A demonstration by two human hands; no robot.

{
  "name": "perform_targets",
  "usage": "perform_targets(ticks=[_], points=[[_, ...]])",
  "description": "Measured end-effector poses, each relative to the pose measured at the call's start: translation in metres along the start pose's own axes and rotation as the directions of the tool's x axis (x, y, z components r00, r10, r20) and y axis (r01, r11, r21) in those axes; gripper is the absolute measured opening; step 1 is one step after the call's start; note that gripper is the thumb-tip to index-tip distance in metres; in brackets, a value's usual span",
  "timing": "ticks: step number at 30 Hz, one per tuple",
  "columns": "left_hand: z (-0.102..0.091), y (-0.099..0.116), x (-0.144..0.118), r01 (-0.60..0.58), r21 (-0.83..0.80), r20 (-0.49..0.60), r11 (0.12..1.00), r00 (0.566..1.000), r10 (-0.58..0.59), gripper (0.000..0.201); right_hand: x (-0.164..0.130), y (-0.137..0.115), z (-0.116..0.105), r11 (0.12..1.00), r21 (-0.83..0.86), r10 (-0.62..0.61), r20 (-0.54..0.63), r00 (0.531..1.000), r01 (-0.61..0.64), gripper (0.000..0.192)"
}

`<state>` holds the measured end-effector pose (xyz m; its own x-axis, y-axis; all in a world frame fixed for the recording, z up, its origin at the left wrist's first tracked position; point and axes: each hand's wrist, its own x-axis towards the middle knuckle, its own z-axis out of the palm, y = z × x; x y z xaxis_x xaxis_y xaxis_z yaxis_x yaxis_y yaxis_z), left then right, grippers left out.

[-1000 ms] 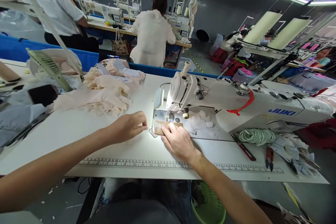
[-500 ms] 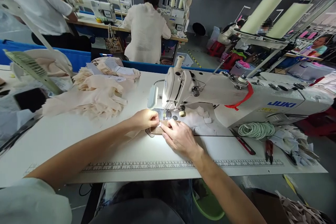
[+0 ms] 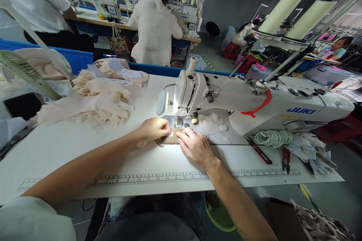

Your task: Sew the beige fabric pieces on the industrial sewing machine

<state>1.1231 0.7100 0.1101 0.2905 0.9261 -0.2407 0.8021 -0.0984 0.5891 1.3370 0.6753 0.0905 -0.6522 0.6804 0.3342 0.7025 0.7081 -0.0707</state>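
My left hand [image 3: 154, 128] is closed in a pinch over a small white piece of cloth [image 3: 171, 134] just in front of the presser foot [image 3: 178, 122] of a white JUKI sewing machine [image 3: 209, 94]. Beneath the cloth is a brown plate [image 3: 169, 140] set in the tabletop. My right hand [image 3: 196, 147] rests at the plate's right side, fingers stretched towards the white cloth and holding nothing that I can see. The cloth's edges are partly hidden by my fingers.
Pale beige fabric pieces [image 3: 98, 98] lie heaped at left, near a green fan [image 3: 28, 73]. Red-handled snips [image 3: 286, 160], a red cutter [image 3: 261, 152] and a coil of pale green cord [image 3: 273, 139] lie right. A printed ruler [image 3: 158, 177] runs along the front edge. Other people sit beyond.
My right hand has drawn slightly right, away from my left hand, showing more of the brown plate. My left hand keeps its pinch near the presser foot. The whole view has shifted slightly.
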Motion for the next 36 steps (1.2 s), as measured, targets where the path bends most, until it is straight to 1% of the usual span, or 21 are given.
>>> perform_targets(ticks=[7,10,16,19,26,30,34,35,36], points=[[0.0004,-0.0028,0.0009,-0.027,-0.057,-0.004,0.998,1.000,0.027,0.017,0.0006,-0.0032,-0.0007,0.999,0.004,-0.049,-0.003,0.999,0.049,0.026],[0.0001,-0.0046,0.0022,-0.038,-0.051,0.003,0.998,0.999,0.038,0.017,0.0009,-0.0030,-0.0001,0.999,0.001,-0.047,0.002,0.999,0.047,0.026],[-0.0026,-0.0045,0.0041,-0.016,-0.062,0.038,0.998,0.999,0.018,0.011,0.0006,-0.0017,0.0019,0.999,0.008,-0.040,-0.007,0.999,0.040,0.029],[-0.0042,-0.0042,0.0043,-0.021,-0.065,0.055,0.998,0.998,0.024,0.012,0.0006,-0.0019,0.0017,0.999,0.010,-0.040,-0.004,0.999,0.040,0.029],[-0.0042,-0.0043,0.0048,-0.029,-0.010,0.052,1.000,0.998,0.030,0.017,0.0012,-0.0033,0.0003,0.998,0.019,-0.054,0.001,0.999,0.054,0.029],[-0.0058,-0.0012,0.0046,-0.013,-0.010,0.079,1.000,0.997,0.014,0.015,0.0017,-0.0032,0.0015,0.995,0.019,-0.100,-0.012,0.995,0.100,0.028],[-0.0091,0.0036,0.0033,-0.011,0.013,0.107,1.000,0.994,0.010,0.013,0.0022,-0.0047,0.0037,0.993,0.009,-0.116,-0.021,0.993,0.116,0.028],[-0.0093,0.0044,0.0020,-0.013,0.036,0.101,0.999,0.995,0.010,0.013,0.0024,-0.0056,0.0041,0.993,0.002,-0.118,-0.014,0.993,0.118,0.028],[-0.0090,0.0049,-0.0002,-0.025,0.079,0.072,0.997,0.997,0.020,0.013,0.0027,-0.0066,0.0045,0.993,-0.009,-0.118,-0.005,0.993,0.118,0.028]])
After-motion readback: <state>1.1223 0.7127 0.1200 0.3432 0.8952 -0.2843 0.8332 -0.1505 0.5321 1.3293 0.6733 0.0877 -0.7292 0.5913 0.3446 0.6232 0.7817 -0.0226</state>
